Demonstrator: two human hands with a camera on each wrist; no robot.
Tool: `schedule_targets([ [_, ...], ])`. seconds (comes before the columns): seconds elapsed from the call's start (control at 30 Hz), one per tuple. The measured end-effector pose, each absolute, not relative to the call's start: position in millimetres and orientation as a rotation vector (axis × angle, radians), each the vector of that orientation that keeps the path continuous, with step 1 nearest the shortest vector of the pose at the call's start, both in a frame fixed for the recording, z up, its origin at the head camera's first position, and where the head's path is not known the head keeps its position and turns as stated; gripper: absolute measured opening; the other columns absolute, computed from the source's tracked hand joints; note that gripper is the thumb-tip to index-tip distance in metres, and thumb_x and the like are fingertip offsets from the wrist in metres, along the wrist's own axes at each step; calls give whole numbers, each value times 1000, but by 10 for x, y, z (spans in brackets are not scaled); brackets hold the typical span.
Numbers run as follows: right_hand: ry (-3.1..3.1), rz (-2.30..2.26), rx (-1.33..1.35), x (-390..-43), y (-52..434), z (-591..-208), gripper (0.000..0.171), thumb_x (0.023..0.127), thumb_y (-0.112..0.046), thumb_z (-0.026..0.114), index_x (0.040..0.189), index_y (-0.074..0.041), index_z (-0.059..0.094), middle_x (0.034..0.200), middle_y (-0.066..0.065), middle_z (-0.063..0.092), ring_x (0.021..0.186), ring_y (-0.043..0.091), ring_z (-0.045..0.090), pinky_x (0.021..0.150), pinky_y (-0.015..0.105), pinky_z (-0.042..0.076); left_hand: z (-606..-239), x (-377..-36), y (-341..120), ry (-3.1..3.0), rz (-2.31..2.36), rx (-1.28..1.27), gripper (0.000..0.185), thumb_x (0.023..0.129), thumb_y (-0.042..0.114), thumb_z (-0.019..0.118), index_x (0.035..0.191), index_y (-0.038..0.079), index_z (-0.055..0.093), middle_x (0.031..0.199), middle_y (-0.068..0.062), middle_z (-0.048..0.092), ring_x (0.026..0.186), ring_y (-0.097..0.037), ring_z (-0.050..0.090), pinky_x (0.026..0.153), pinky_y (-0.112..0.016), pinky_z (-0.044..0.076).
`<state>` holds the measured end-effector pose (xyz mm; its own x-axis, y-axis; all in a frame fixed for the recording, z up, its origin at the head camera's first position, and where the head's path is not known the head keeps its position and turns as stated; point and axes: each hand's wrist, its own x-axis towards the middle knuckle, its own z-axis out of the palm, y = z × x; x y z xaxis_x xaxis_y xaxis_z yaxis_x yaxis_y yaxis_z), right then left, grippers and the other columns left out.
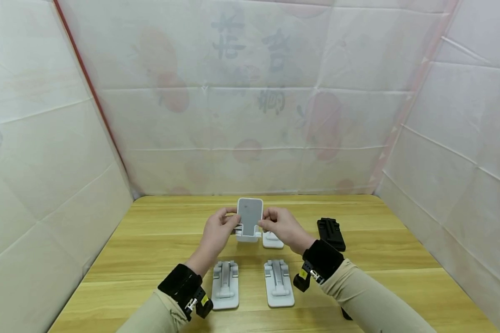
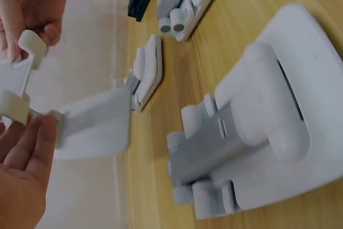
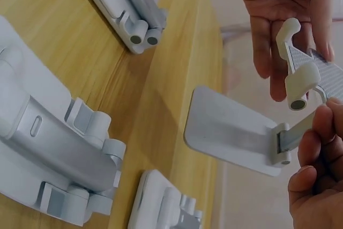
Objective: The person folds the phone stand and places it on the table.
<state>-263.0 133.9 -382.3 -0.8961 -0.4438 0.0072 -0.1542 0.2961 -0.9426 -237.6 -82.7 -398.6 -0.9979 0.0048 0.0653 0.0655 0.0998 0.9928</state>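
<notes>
Raised over the table is a white phone stand, unfolded, with a grey pad on its plate. My left hand grips it along the left edge, thumb in front and fingers partly hidden behind. At the right edge, my right hand pinches it near the small hooks at the plate's lower end. The right wrist view shows its flat base hanging off the hinged metal stem, away from the table. Below the hands lie two folded white stands, one on the left, one on the right.
Another folded white stand lies behind the held one, partly covered. To the right is a folded black stand. A black piece shows under the right sleeve. White sheeting hangs around the wooden table.
</notes>
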Motion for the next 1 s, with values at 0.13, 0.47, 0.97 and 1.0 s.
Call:
schedule_targets([
  [0.13,2299,-1665,-583,-2642,1360,-3788,14,105,-14,58,109,0,60,103,18,61,91,24,55,84,35,49,-4025,-2403,-913,-2272,-2021,-36,35,107,30,56,134,10,61,135,-12,66,120,-32,64,109,-55,48],
  [0.47,2234,-1711,-620,-2646,1378,-3714,14,105,-11,57,111,1,61,105,26,58,89,23,52,80,33,44,-4233,-2503,-1052,-2400,-2195,61,58,107,24,55,155,0,35,154,-28,43,139,-43,46,110,-52,50],
  [0.97,2267,-1670,-637,-2622,1365,-3677,17,106,-15,58,117,-2,61,103,8,61,98,32,54,87,36,49,-4251,-2510,-988,-2391,-2303,30,38,102,4,59,136,-11,56,117,-28,69,100,-42,73,85,-41,65],
  [1.0,2273,-1668,-636,-2626,1369,-3682,17,106,-15,58,117,-2,61,103,8,61,97,31,54,87,36,49,-4246,-2508,-988,-2398,-2294,37,36,102,4,59,135,-11,56,116,-29,69,100,-43,73,83,-40,65],
])
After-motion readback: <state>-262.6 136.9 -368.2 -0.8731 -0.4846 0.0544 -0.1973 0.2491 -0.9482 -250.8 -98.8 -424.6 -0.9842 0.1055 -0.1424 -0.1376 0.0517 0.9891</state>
